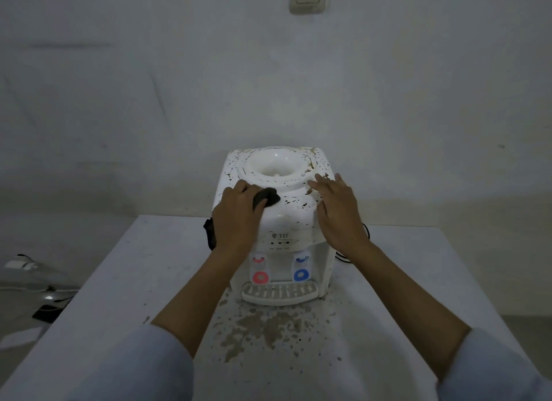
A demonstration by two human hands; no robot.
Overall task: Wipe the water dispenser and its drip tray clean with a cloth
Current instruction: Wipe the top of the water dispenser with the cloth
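At frame centre on the pale worktop, our left hand clenches a dark bunched cloth against the stained white plastic water dispenser while our right hand, fingers released flat, steadies it, the slotted white drip tray just below.

White, brown-flecked dispenser on a pale grey desk

The water dispenser is white, speckled brown on top between the hands; the cloth is dark grey-black. Below the hands sit a red tap and a blue tap; the desk carries brown spatter.
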